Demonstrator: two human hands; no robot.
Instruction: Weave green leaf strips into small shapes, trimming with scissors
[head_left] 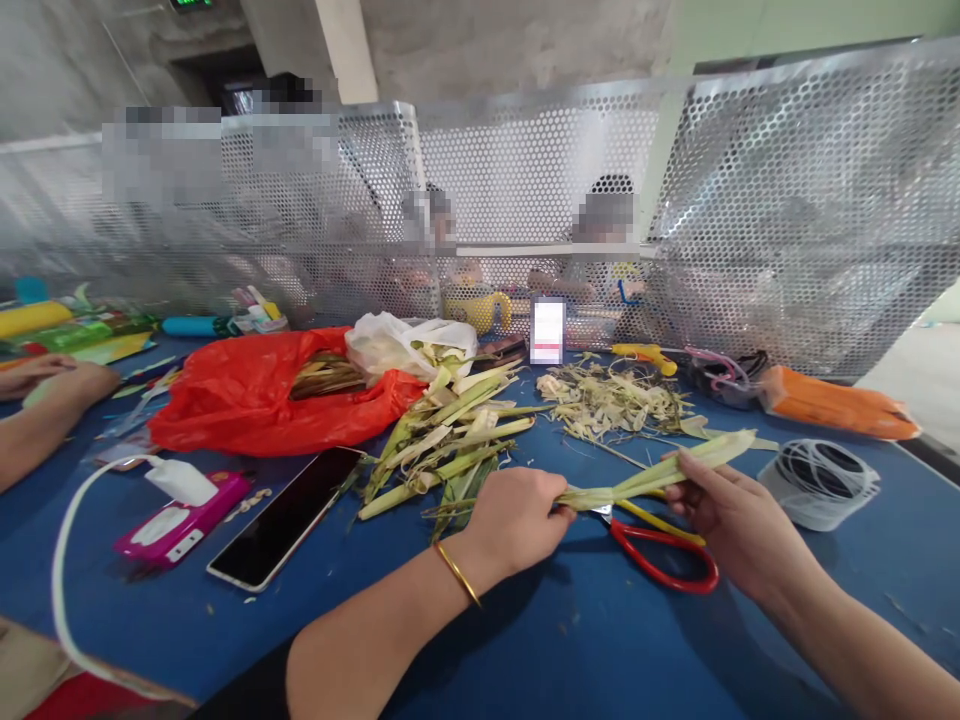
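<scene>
My left hand (514, 522), with a gold bangle on the wrist, is closed around the base of a bundle of green leaf strips (660, 472). My right hand (731, 520) pinches the same strips further along, where they fan out to the right. Red-handled scissors (660, 548) lie on the blue table (585, 640) just under and between both hands. A pile of green and pale leaves (442, 430) lies just behind my left hand.
A red plastic bag (255, 400) and a white bag (405, 345) sit behind the leaves. Leaf trimmings (607, 400) lie at centre right. A phone (285, 515), a pink device (180, 520) with white cable, a roll (817, 480), an orange packet (832, 403). Another person's arm (45, 410) rests at left. A perforated metal screen (787, 200) stands behind.
</scene>
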